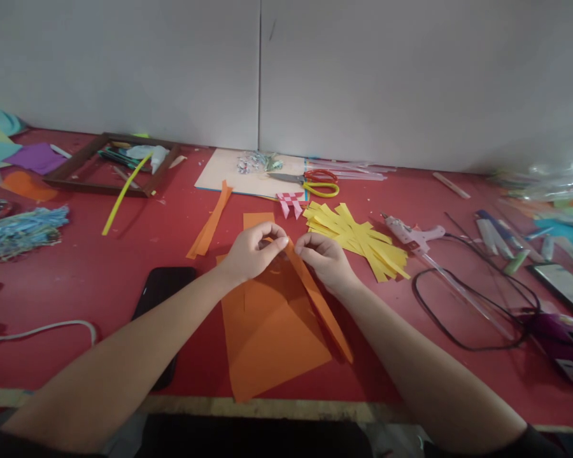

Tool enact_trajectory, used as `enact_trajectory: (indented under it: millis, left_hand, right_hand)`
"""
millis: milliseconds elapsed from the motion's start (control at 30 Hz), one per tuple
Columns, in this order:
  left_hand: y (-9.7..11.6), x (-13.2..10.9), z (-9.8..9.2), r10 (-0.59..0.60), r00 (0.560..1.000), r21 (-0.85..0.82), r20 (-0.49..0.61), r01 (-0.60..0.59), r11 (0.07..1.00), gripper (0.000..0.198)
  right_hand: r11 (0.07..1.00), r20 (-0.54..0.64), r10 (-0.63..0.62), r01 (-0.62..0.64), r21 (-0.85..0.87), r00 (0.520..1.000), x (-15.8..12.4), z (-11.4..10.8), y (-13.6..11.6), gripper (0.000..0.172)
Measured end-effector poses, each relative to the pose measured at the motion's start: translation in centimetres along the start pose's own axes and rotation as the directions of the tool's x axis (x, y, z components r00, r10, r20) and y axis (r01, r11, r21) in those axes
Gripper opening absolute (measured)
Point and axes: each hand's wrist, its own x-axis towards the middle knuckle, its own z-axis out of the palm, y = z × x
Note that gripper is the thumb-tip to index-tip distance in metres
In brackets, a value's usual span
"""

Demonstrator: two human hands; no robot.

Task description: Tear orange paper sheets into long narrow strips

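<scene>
Orange sheets overlap at near center on the red surface. Phone just left of them, partly under the left forearm; white cable at near left, purple box at near right. Orange piece, long and narrow, slants over the sheets, far end up at the hands. Left hand pinches that end, thumb against finger. Right hand has fingers curled, thumb and finger at the piece's right edge; can't tell if gripping. Orange strips left of the hands, crossed. Yellow strips heaped just right. Glue gun farther right. Shredded bundle at left. Farther: pink woven piece, scissors partly on the pale board. Brown frame far left, yellow band lying across it. White wall behind.
</scene>
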Motion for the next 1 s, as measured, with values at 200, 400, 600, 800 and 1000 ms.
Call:
enact_trajectory:
  millis: [200,400,600,800,1000]
  left_hand:
    - [-0.1,0.9,-1.0,-0.033,0.966,-0.172,-0.257,-0.012,0.985,0.024]
    - [0.1,1.4,-3.0,-0.033,0.926,-0.233,-0.376,-0.06,0.971,0.042]
    - [0.1,0.5,-1.0,-0.096,0.994,0.007,0.056,0.096,0.995,0.044]
    - [0.1,0.2,-0.3,0.004,1.0,0.18,-0.018,-0.001,0.984,0.03]
    - [-0.2,0.4,-0.4,-0.017,0.995,0.039,-0.1,0.021,0.999,0.034]
  right_hand:
    - [0.999,0.026,0.0,0.002,-0.042,1.0,-0.2,0.2,-0.4,0.007]
    - [0.998,0.003,0.05,-0.05,-0.049,0.999,-0.2,0.4,-0.5,0.007]
    - [1.0,-0.022,0.019,-0.019,-0.017,1.0,-0.1,0.2,-0.2,0.01]
    - [0.999,0.001,-0.012,0.012,-0.04,1.0,0.1,0.1,0.2,0.011]
    - [1.0,0.0,0.01,-0.01,-0.011,1.0,0.0,0.1,0.3,0.01]
